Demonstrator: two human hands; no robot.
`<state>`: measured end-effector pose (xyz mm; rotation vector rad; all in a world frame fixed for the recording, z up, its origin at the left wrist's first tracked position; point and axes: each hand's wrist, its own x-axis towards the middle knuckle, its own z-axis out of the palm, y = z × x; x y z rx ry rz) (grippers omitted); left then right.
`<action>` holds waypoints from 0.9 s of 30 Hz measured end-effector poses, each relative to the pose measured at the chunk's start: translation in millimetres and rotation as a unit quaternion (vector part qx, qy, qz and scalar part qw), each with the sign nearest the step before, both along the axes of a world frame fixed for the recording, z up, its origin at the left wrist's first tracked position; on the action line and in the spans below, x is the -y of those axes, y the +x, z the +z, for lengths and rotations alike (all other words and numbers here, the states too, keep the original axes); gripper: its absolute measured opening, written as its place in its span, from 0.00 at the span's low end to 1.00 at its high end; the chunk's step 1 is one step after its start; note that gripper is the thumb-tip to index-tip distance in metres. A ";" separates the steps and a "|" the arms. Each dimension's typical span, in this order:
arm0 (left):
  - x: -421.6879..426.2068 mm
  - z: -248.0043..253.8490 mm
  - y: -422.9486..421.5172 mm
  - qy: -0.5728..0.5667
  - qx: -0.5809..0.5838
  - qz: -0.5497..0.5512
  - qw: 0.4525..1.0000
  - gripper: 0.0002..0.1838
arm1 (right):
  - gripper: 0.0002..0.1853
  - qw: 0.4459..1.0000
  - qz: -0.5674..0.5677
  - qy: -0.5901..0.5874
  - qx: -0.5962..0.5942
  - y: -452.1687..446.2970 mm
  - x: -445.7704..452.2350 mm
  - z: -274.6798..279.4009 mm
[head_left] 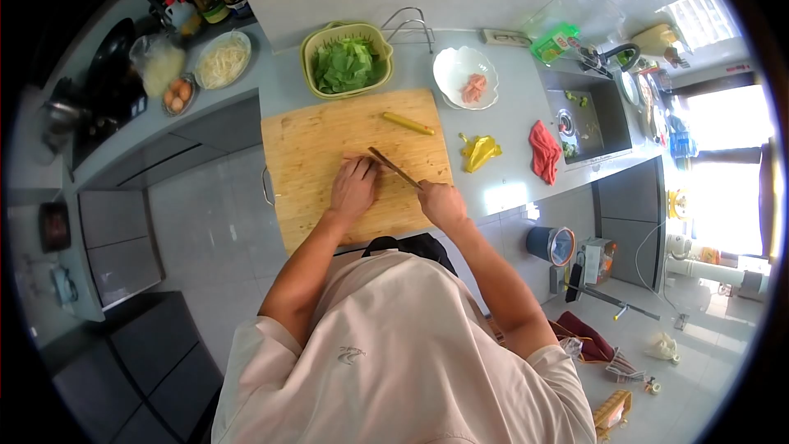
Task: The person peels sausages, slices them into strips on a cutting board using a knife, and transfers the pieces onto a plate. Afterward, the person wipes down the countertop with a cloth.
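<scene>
My right hand (pixel 445 205) grips the handle of a kitchen knife (pixel 396 168), whose blade slants up and left across the cutting board (pixel 308 148). The knife's tip is close beside the fingers of my left hand (pixel 355 189). Those fingers are curled and press down on a pink piece of ham sausage (pixel 353 154), mostly hidden beneath them. Farther up the board lies a yellow stick, apparently a wrapped sausage (pixel 408 122). A scalloped white bowl (pixel 445 74) at the back right holds pink strips (pixel 474 88). Right of the board is a crumpled yellow wrapper (pixel 481 151).
Behind the board stands a basket (pixel 386 48) of green leaves (pixel 349 64), near a metal rack (pixel 413 25). A red cloth (pixel 544 152) lies by the sink (pixel 620 107). To the left are a plate of pale shreds (pixel 222 62) and some eggs (pixel 177 95).
</scene>
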<state>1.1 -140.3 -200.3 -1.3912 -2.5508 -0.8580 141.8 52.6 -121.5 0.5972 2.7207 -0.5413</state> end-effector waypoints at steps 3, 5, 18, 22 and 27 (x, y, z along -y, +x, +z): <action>2.2 -3.7 -1.4 0.007 0.011 -0.001 1.000 0.19 | 0.15 1.000 -0.017 -0.001 -0.002 1.7 -2.1 10.3; 4.5 -8.0 -1.9 0.003 0.011 -0.002 1.000 0.20 | 0.15 1.000 -0.028 -0.007 -0.011 1.3 2.9 20.4; 6.9 2.3 -3.1 0.001 0.042 -0.015 0.999 0.22 | 0.14 0.997 0.006 0.017 0.075 -16.0 22.1 23.7; 7.2 0.7 -4.4 -0.003 0.036 -0.019 0.999 0.22 | 0.15 1.000 -0.006 -0.003 0.012 -7.7 9.3 -1.1; 10.5 -5.0 -4.5 0.012 0.032 -0.010 0.999 0.19 | 0.14 1.000 -0.025 -0.008 0.011 -6.8 12.2 24.6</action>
